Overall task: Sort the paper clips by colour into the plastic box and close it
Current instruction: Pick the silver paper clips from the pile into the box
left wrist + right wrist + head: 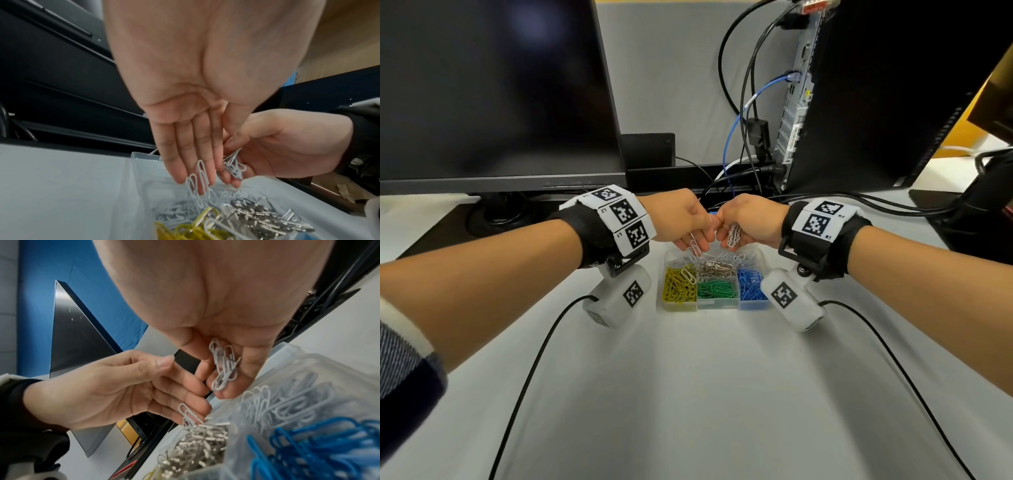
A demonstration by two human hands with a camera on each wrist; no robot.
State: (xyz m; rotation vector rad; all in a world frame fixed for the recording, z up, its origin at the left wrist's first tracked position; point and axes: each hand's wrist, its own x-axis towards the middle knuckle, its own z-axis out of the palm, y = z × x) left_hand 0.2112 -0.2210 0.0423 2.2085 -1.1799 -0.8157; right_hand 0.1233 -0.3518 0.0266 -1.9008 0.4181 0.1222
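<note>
A clear plastic box (763,263) stands open on the white table, under both hands. Its compartments hold yellow clips (677,287), green clips (717,290), blue clips (751,285), silver clips (716,267) and white clips (738,257). One white clip (688,274) lies on the yellow ones. My left hand (698,240) hovers over the box's back, fingers straight (183,162), thumb apart; a few white clips (199,177) hang off its fingertips. My right hand (729,233) touches it from the right and cups a bunch of white clips (224,365) in curled fingers.
A dark monitor (493,92) stands at the back left and a computer tower (876,102) with hanging cables (743,137) at the back right. Two thin black cables (534,359) run from my wrists across the white table (705,394).
</note>
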